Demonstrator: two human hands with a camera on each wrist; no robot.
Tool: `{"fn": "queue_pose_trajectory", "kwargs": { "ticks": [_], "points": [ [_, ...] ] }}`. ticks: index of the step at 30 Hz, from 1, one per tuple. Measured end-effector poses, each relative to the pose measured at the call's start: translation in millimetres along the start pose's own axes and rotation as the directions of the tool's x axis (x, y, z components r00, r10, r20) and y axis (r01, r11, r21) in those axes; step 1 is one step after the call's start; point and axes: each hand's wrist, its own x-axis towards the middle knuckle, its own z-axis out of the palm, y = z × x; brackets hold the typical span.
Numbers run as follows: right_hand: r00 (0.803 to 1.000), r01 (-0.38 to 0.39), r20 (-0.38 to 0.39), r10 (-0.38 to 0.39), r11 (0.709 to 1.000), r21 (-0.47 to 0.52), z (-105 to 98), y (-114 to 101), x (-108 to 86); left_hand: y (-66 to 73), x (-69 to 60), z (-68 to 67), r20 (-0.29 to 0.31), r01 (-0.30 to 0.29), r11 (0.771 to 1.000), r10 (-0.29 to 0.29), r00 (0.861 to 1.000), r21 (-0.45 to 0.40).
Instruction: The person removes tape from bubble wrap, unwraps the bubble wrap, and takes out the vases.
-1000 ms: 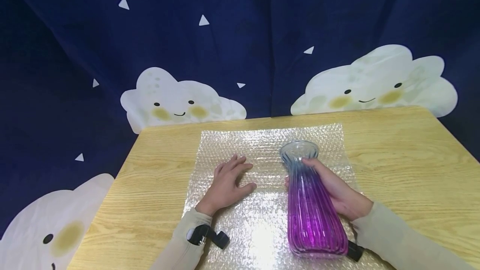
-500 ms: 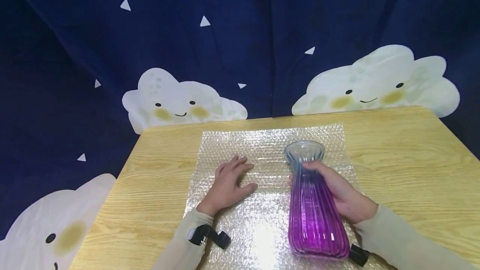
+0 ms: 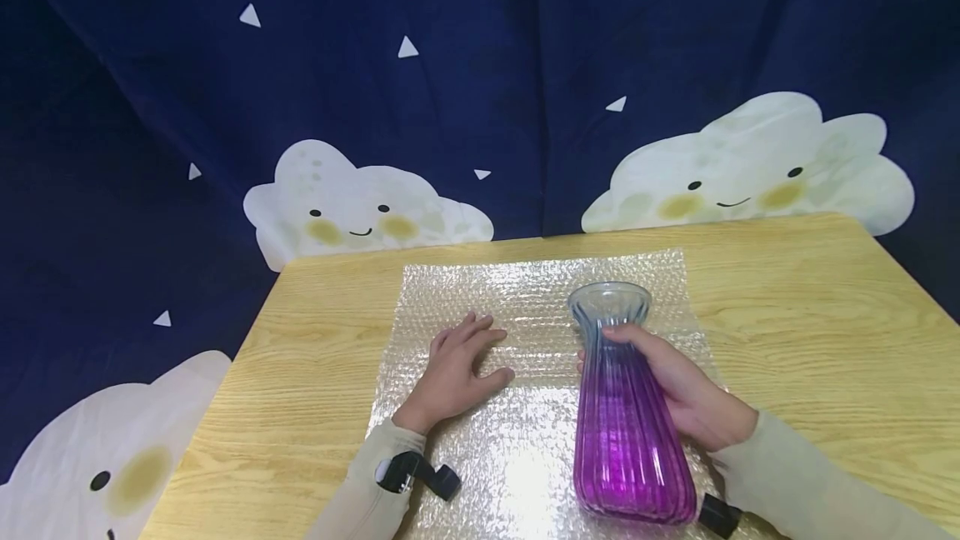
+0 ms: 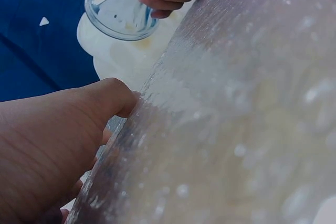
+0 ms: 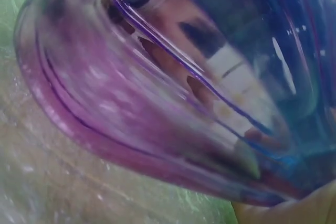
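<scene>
A ribbed glass vase [image 3: 630, 432], clear blue at the flared rim and purple toward the base, is in my right hand [image 3: 686, 394]. That hand grips it around the neck, the thumb lying across the front and fingertips showing at the far side. In the right wrist view the purple vase wall [image 5: 105, 98] fills most of the picture. My left hand [image 3: 453, 373] rests on a sheet of bubble wrap [image 3: 517, 457], its fingers relaxed and spread, holding nothing. The left wrist view shows the left hand [image 4: 58, 135] at the wrap, with the vase's rim [image 4: 121, 14] beyond.
The bubble wrap lies on a wooden table [image 3: 795, 307], whose bare wood shows on both sides. A dark blue curtain [image 3: 420, 98] with smiling clouds hangs behind the table's back edge. Each wrist wears a small black camera; the left one [image 3: 416, 473] is over the wrap.
The vase and my right hand have shifted slightly to the right, and the vase stands a little straighter. My left hand has stayed in place.
</scene>
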Motion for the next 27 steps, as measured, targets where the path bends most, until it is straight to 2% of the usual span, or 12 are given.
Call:
{"fn": "queue_pose_trajectory", "kwargs": {
  "ticks": [5,12,17,27],
  "points": [
    [1.000,0.020,-0.021,-0.021,0.999,-0.033,3.0,0.0,-1.0,0.7,-0.2,-0.1,0.001,0.002,1.000,-0.002,1.000,0.001],
    [1.000,0.019,0.016,-0.019,1.000,-0.011,4.5,0.0,-2.7,0.2,-0.1,0.5,-0.005,-0.002,1.000,0.002,1.000,0.004],
    [1.000,0.023,0.015,-0.023,1.000,-0.017,7.0,0.2,-3.8,-1.4,-0.3,1.7,-0.011,-0.002,1.000,0.003,1.000,0.007],
    [0.998,0.065,0.001,-0.065,0.994,-0.083,9.0,0.0,-6.5,-0.5,-0.4,0.7,-0.011,-0.005,1.000,0.005,1.000,0.006]
  ]
}}
